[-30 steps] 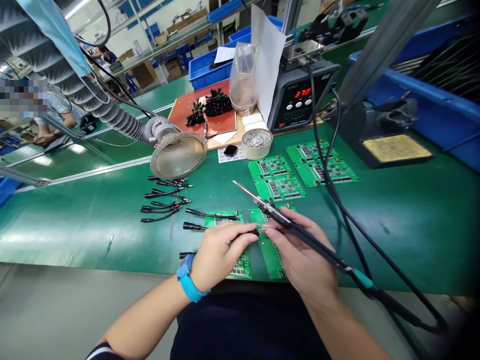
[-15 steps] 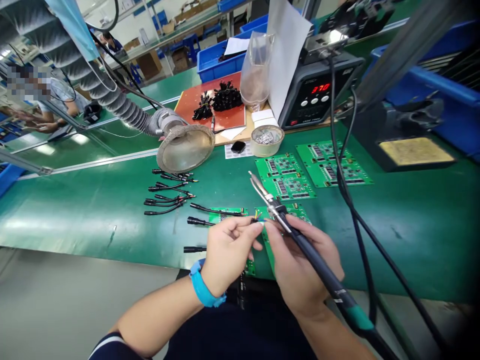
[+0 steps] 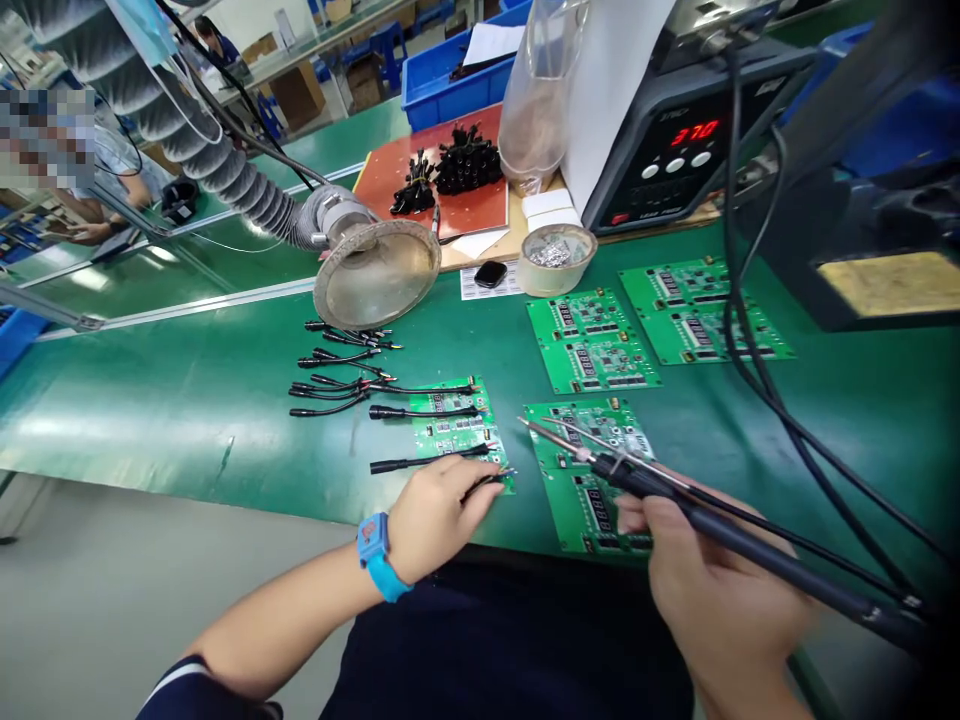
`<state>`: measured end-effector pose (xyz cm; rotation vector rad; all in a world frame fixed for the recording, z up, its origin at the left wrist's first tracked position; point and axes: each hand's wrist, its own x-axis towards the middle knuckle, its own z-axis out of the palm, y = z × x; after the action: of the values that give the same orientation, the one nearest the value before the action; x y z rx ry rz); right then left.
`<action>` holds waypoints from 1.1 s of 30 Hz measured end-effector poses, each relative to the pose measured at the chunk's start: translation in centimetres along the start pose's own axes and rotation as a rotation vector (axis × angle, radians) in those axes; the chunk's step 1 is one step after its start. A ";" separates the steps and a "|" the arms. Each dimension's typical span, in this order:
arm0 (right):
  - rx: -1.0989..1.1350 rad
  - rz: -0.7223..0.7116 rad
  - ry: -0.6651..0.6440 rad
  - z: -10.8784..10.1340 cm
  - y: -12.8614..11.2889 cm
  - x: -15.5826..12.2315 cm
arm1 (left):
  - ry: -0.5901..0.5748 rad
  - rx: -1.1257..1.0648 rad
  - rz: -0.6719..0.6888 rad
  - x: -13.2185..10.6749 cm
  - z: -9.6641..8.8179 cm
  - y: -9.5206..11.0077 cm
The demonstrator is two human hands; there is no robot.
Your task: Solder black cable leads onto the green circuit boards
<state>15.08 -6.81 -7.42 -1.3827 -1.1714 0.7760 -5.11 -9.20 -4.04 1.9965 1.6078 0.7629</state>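
My left hand (image 3: 439, 515), with a blue wristband, pinches the wire end of a black cable (image 3: 420, 461) against the near corner of a green circuit board (image 3: 456, 430). Two more black cables lie across that board. My right hand (image 3: 712, 585) is closed round the black handle of a soldering iron (image 3: 645, 480). The iron's metal tip points left, hovering over a second green board (image 3: 592, 470), about a hand's width right of my left fingers.
Several loose black cables (image 3: 337, 375) lie left of the boards. A fume-extractor funnel (image 3: 375, 272) hangs above them. More green boards (image 3: 660, 325), a tape roll holding small parts (image 3: 555, 258) and the soldering station (image 3: 675, 150) reading 370 stand behind. The iron's cords (image 3: 757, 370) cross the mat at right.
My hands have come apart: the left brought the cable's wire end down onto the left board, and the right drew the iron back to the right and lowered it over the other board.
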 end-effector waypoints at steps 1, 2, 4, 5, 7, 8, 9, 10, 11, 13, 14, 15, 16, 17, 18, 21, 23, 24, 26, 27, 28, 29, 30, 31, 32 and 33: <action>-0.028 -0.024 0.025 -0.1 0.4 -0.2 | 0.018 0.017 -0.003 0.3 -0.2 0.1; -0.063 -0.052 0.050 -0.1 0.7 -0.4 | 0.027 0.040 -0.012 0.6 -0.4 0.2; -0.140 -0.115 0.096 -0.3 1.0 -0.7 | 0.016 0.093 -0.038 0.9 -0.8 0.5; -0.176 -0.145 0.111 -0.3 1.1 -0.7 | -0.003 0.113 -0.050 0.9 -0.9 0.6; -0.231 -0.198 0.115 -0.4 1.1 -0.7 | -0.058 0.126 -0.060 0.9 -0.9 0.7; -0.252 -0.221 0.112 -0.4 1.0 -0.7 | -0.082 0.124 -0.060 0.9 -0.8 0.6; -0.268 -0.242 0.106 -0.3 0.9 -0.7 | -0.100 0.122 -0.060 0.9 -0.7 0.6; -0.280 -0.257 0.099 -0.3 0.8 -0.6 | -0.113 0.122 -0.061 0.9 -0.6 0.5; -0.288 -0.270 0.093 -0.2 0.7 -0.6 | -0.121 0.122 -0.063 0.9 -0.5 0.5; -0.299 -0.288 0.079 -0.1 0.5 -0.5 | -0.127 0.126 -0.074 0.9 -0.4 0.4; -0.302 -0.298 0.072 0.0 0.4 -0.4 | -0.130 0.126 -0.079 1.0 -0.4 0.4; -0.303 -0.307 0.065 0.1 0.3 -0.4 | -0.133 0.126 -0.083 1.0 -0.4 0.4; -0.304 -0.314 0.061 0.1 0.2 -0.4 | -0.134 0.124 -0.086 1.0 -0.4 0.4; -0.304 -0.317 0.056 0.2 0.1 -0.3 | -0.135 0.123 -0.087 1.0 -0.4 0.4; -0.301 -0.318 0.055 0.2 0.0 -0.3 | -0.135 0.124 -0.089 1.0 -0.4 0.4; -0.301 -0.303 0.061 0.3 -0.2 -0.2 | -0.134 0.131 -0.092 1.0 -0.3 0.4; -0.317 -0.274 0.061 0.2 -0.2 -0.3 | -0.134 0.133 -0.095 1.0 -0.2 0.4; -0.324 -0.260 0.064 0.2 -0.1 -0.3 | -0.133 0.133 -0.098 1.0 -0.1 0.5; -0.328 -0.243 0.075 0.1 0.1 -0.4 | -0.129 0.134 -0.108 1.0 0.0 0.5; -0.321 -0.243 0.078 0.1 0.2 -0.4 | -0.128 0.136 -0.113 1.0 0.0 0.6; -0.312 -0.248 0.082 0.1 0.2 -0.5 | -0.127 0.140 -0.118 1.0 0.0 0.6; -0.309 -0.254 0.079 0.1 0.3 -0.5 | -0.126 0.145 -0.123 1.0 0.0 0.7; -0.311 -0.254 0.070 0.0 0.2 -0.5 | -0.127 0.150 -0.126 1.0 0.1 0.7; -0.314 -0.245 0.060 0.0 0.2 -0.5 | -0.129 0.155 -0.129 1.0 0.1 0.8; -0.323 -0.228 0.059 0.0 0.1 -0.5 | -0.132 0.159 -0.132 1.0 0.1 0.8; -0.329 -0.198 0.066 0.0 -0.1 -0.5 | -0.135 0.165 -0.134 1.1 0.1 0.8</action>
<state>14.95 -7.33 -7.40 -1.5174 -1.4040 0.4056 -4.27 -8.33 -3.41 1.9806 1.7514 0.4483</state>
